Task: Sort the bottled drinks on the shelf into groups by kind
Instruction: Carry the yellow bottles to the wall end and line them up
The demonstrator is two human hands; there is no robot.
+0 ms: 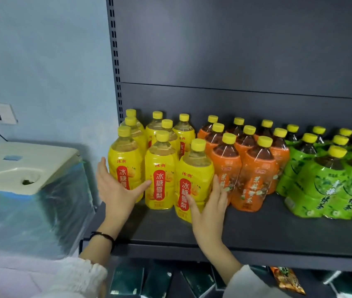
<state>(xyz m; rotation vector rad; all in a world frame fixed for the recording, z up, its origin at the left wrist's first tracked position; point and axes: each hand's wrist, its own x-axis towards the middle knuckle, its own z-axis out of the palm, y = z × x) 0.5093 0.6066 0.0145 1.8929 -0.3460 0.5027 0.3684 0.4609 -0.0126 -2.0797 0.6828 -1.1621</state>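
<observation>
Your left hand (115,186) and right hand (209,203) flank the front yellow-label bottles (160,175) on the grey shelf (256,229), fingers straight and gripping nothing. Orange-label bottles (256,175) stand just beside them. The green-label bottles (325,181) run off the right edge. The rear rows' labels are hidden.

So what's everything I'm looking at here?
Yellow bottles: eight visible, yellow, shelf left.
Orange bottles: eight visible, orange, middle.
Green bottles: nine-plus, green, right, cut off.
Shelf: one, dark grey.
Socket: one, white, left wall.
Wrapped box: one, cream, left of shelf.
Packs: several, dark green, below shelf.
Packet: one, orange, below shelf.
Wristband: one, black, left wrist.
Left hand: open, beside yellow bottles.
Right hand: open, against front yellow bottle.
</observation>
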